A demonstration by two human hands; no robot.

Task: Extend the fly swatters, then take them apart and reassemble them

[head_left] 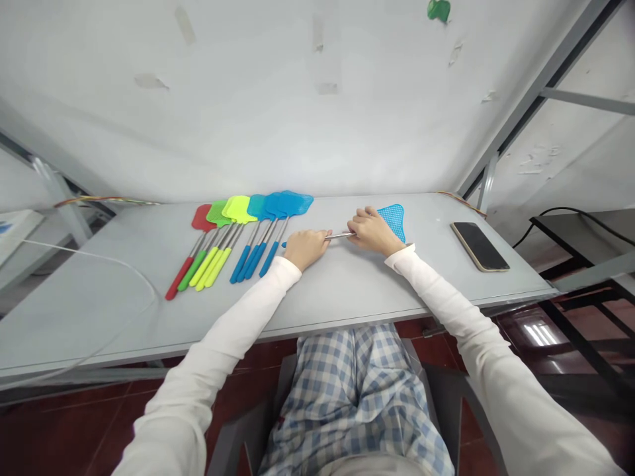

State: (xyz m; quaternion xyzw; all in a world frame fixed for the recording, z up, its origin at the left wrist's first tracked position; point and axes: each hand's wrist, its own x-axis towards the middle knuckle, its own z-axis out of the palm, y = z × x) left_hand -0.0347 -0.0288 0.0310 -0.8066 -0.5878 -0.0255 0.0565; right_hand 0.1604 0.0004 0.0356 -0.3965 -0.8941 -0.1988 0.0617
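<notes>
Between my two hands lies a blue fly swatter with a thin metal shaft, held roughly level just over the table. My left hand is closed round its handle, whose blue tip pokes out at the left. Near the blue mesh head, my right hand grips the shaft. To the left, several fly swatters lie side by side: a red fly swatter, a green fly swatter, yellow fly swatters and blue fly swatters. Their heads overlap towards the wall.
On the right of the grey table lies a phone, dark screen up. A white wall rises behind the table. Metal posts stand at both sides. A pale cable crosses the left side.
</notes>
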